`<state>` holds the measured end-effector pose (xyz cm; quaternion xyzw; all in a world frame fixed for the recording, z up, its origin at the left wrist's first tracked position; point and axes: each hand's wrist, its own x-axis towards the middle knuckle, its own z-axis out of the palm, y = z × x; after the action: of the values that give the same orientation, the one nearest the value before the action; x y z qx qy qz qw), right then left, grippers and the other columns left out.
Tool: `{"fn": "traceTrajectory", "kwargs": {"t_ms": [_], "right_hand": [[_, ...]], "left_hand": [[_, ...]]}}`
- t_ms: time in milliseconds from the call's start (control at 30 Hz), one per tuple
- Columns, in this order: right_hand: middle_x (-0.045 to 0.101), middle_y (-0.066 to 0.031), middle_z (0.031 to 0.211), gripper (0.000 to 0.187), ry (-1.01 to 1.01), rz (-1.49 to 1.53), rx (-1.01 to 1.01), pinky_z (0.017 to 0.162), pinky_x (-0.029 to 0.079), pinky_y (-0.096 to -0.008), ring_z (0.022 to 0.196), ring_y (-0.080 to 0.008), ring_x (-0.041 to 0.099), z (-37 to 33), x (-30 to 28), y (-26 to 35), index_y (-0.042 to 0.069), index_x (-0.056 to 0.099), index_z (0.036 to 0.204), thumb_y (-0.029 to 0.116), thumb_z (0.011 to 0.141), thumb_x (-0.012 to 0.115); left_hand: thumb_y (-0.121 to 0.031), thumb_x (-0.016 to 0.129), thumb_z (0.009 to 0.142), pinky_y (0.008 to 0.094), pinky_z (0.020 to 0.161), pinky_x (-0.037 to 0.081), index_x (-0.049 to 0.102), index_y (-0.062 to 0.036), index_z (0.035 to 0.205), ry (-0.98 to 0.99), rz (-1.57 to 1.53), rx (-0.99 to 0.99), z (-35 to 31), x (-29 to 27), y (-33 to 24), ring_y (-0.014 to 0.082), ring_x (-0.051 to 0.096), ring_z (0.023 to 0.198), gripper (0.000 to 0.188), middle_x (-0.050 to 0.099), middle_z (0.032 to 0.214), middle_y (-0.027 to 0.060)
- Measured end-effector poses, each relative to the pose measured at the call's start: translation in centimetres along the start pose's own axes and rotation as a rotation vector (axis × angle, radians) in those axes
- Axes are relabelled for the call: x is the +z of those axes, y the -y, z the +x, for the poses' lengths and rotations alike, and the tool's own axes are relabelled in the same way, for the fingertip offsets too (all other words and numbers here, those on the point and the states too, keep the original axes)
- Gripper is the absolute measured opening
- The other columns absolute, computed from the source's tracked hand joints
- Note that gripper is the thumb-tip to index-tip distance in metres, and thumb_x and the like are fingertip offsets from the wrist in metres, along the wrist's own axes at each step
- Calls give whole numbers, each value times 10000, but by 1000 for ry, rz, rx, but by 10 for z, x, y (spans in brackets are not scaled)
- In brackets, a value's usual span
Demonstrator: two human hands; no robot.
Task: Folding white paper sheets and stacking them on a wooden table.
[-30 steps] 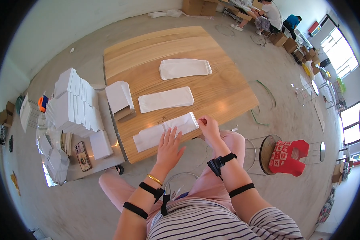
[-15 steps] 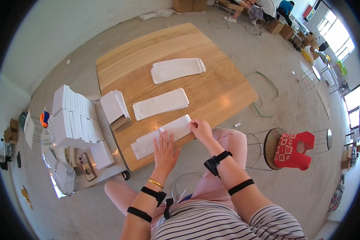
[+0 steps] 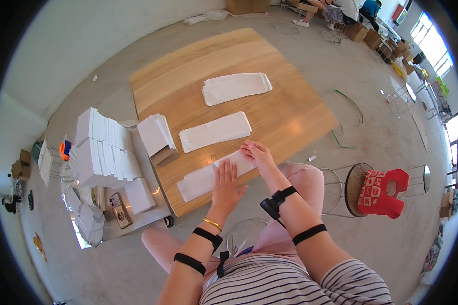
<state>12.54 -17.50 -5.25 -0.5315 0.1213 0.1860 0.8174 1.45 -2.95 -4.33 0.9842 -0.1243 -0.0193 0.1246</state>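
Along the near edge of the wooden table lies a stack of long white paper strips. My left hand rests flat on the middle of this stack, fingers stretched out. At its right end, my right hand has its fingers drawn together on the paper; their tips partly hide that end. Farther back are a second stack of white strips and a third, both untouched. Small thin loops, perhaps rubber bands, lie just behind the near stack.
An open carton of white paper pieces sits at the table's left edge. Beside it, a metal cart carries tall stacks of white paper and a phone. To my right, a round stool holds a red bag.
My right hand has shifted from the near stack's right corner up onto its far side. My left hand has slid slightly right along the paper. The whole view has shifted a little.
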Motion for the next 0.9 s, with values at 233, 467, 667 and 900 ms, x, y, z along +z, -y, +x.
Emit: {"fn": "traceTrajectory", "kwargs": {"t_ms": [233,467,667,900], "right_hand": [[664,-95,1138,209,-42,-243,-59,864,534,-321,1032,-198,653,-10,13,-3,16,621,1132,161,1010,532],[600,-142,1279,320,559,-1101,-689,1033,436,-453,1210,-316,550,-77,69,-49,71,610,1199,182,901,638],[368,-141,1528,547,739,-1498,-894,1178,252,-520,1446,-301,305,-116,112,-74,83,500,1408,266,908,628],[365,-178,1529,566,683,-1418,-779,1189,256,-462,1440,-311,322,-106,114,-70,39,398,1469,179,945,558]], "left_hand": [[-473,543,942,515,1224,68,173,54,1538,-54,-24,-48,-7,-17,-2,366,120,1514,878,151,1613,254],[-97,576,839,533,1224,44,309,71,1481,-103,-15,-357,-92,-51,47,308,241,1489,716,331,1553,217],[-22,556,815,550,1220,22,325,51,1479,-198,-5,-577,-164,-57,92,304,265,1479,707,354,1546,195],[-69,540,845,548,1219,16,310,25,1492,-232,-7,-646,-180,-58,92,296,260,1483,693,357,1549,175]]}}
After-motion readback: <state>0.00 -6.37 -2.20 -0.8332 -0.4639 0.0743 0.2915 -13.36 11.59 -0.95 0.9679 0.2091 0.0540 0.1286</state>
